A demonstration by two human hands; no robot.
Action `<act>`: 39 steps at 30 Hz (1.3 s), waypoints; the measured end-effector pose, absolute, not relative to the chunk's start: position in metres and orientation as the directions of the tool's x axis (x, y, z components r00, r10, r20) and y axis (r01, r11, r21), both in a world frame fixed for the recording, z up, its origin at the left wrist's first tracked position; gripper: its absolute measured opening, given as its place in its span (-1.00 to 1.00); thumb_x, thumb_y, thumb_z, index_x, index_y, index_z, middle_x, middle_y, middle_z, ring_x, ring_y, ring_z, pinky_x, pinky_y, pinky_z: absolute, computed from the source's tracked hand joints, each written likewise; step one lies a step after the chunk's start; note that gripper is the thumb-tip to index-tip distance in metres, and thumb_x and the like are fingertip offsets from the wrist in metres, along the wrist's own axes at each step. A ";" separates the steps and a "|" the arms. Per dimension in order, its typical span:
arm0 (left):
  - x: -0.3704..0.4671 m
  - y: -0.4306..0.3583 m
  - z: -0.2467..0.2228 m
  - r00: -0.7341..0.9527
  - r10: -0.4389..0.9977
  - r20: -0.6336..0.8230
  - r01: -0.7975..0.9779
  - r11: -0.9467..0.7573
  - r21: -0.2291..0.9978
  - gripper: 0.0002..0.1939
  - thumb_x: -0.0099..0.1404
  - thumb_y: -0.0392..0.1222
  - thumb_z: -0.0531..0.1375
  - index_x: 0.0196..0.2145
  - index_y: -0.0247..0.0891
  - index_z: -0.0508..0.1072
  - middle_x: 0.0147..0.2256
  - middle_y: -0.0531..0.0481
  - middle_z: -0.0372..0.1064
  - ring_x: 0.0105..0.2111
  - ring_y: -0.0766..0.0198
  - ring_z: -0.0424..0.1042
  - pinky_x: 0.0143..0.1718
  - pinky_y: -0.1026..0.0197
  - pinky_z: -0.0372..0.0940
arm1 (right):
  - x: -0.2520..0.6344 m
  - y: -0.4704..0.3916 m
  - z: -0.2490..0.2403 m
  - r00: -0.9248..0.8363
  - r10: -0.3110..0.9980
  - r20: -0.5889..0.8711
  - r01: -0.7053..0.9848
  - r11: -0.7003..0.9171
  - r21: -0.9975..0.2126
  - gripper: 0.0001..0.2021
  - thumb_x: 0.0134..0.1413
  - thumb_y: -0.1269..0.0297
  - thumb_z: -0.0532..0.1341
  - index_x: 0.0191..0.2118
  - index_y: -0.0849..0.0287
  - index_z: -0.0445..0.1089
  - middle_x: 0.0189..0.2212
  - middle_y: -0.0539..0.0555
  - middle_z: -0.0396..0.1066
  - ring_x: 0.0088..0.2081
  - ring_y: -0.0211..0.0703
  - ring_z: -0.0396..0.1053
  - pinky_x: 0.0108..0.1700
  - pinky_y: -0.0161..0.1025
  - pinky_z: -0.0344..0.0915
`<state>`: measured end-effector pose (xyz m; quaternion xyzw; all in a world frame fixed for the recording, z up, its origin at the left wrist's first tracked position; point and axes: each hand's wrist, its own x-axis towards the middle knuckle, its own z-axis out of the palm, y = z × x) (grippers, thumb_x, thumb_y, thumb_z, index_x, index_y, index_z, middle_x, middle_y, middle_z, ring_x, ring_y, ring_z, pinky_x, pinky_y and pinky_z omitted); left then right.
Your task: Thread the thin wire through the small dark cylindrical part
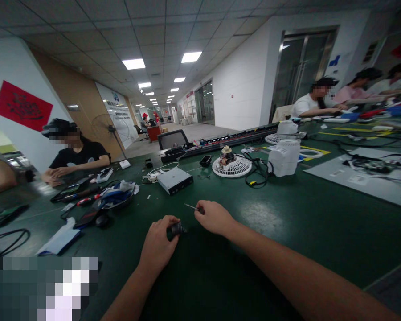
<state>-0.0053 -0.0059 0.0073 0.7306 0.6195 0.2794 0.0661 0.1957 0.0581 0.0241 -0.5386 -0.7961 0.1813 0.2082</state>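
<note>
My left hand (159,238) is closed around a small dark block-like part (175,229) just above the green tabletop (217,267); its exact kind is too small to make out. To the right and slightly farther off, my right hand (214,216) pinches a thin metal rod-like tool (190,207), perhaps the shaft of a screwdriver, whose handle is hidden in the fingers. The rod's tip points left, apart from the dark part. Beyond both hands lies a silver optical disc drive (174,179), with a white cable (151,175) beside it.
A white fan grille with its motor (232,165), a white plastic housing (284,158) and a small black tray (206,160) stand farther back. Left are cluttered tools and a blue cloth (118,194). A grey panel (361,178) lies right. Co-workers sit left and far right.
</note>
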 end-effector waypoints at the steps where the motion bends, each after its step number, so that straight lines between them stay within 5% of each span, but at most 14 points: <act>1: -0.004 -0.006 0.008 0.093 0.936 0.340 0.878 -0.238 0.416 -0.66 0.10 -0.31 0.22 -0.13 -0.12 0.43 -0.16 -0.03 0.50 -0.12 0.06 0.46 -0.09 0.01 0.30 | 0.194 0.058 0.023 -0.324 0.936 0.134 0.761 0.343 -0.551 -0.82 0.13 0.18 0.15 -0.26 0.12 0.44 -0.35 0.06 0.50 -0.35 -0.14 0.43 -0.36 -0.26 0.18; 7: -0.004 -0.005 0.008 0.058 0.924 0.377 0.914 -0.202 0.353 -0.69 0.15 -0.31 0.18 -0.12 -0.15 0.43 -0.19 -0.05 0.48 -0.14 0.06 0.44 -0.08 0.01 0.27 | 0.187 0.053 0.021 -0.339 0.930 0.141 0.694 0.348 -0.631 -0.63 -0.01 -0.06 0.28 -0.19 0.09 0.46 -0.38 0.03 0.48 -0.40 -0.18 0.39 -0.44 -0.28 0.14; 17: -0.013 -0.003 0.007 -0.141 0.951 0.277 0.919 0.022 0.394 -0.64 0.17 -0.27 0.15 -0.05 -0.22 0.42 -0.18 -0.15 0.51 -0.20 0.05 0.51 -0.20 0.08 0.35 | 0.170 0.043 0.011 -0.464 0.878 0.118 0.689 0.442 -0.574 -0.87 0.01 0.19 0.29 -0.29 0.03 0.53 -0.32 -0.01 0.52 -0.30 -0.17 0.45 -0.35 -0.29 0.24; 23: -0.012 -0.001 0.004 -0.095 0.929 0.358 0.900 -0.074 0.430 -0.67 0.14 -0.21 0.23 -0.10 -0.24 0.43 -0.14 -0.14 0.47 -0.15 0.04 0.48 -0.14 0.05 0.36 | 0.180 0.052 0.012 -0.426 0.893 0.144 0.582 0.393 -0.712 -0.86 -0.03 0.24 0.33 -0.30 0.12 0.53 -0.37 0.00 0.53 -0.34 -0.21 0.44 -0.33 -0.30 0.26; 28: -0.007 -0.002 0.006 -0.077 0.928 0.363 0.853 -0.127 0.506 -0.72 0.09 -0.21 0.28 -0.20 -0.23 0.41 -0.21 -0.07 0.43 -0.29 0.12 0.47 -0.28 0.10 0.39 | 0.183 0.057 0.014 -0.426 0.867 0.258 0.357 0.423 -0.833 -0.84 0.02 0.26 0.30 -0.26 0.18 0.52 -0.36 0.01 0.52 -0.36 -0.24 0.40 -0.31 -0.31 0.26; 34: -0.002 -0.008 0.012 0.129 0.874 0.469 0.764 -0.389 0.515 -0.79 0.16 -0.24 0.25 -0.20 -0.17 0.45 -0.21 -0.05 0.43 -0.20 0.14 0.45 -0.19 0.10 0.39 | 0.181 0.051 0.016 -0.475 0.803 0.361 0.338 0.545 -0.768 -0.88 0.03 0.33 0.31 -0.27 0.15 0.54 -0.40 -0.02 0.47 -0.41 -0.29 0.31 -0.37 -0.35 0.19; 39: -0.003 -0.010 0.012 0.164 0.844 0.510 0.733 -0.450 0.510 -0.72 0.16 -0.24 0.28 -0.14 -0.13 0.48 -0.16 -0.04 0.45 -0.15 0.13 0.46 -0.11 0.08 0.40 | 0.182 0.048 0.018 -0.522 0.715 0.466 0.300 0.665 -0.684 -0.93 0.00 0.39 0.33 -0.33 0.16 0.55 -0.34 0.00 0.46 -0.32 -0.28 0.37 -0.29 -0.34 0.23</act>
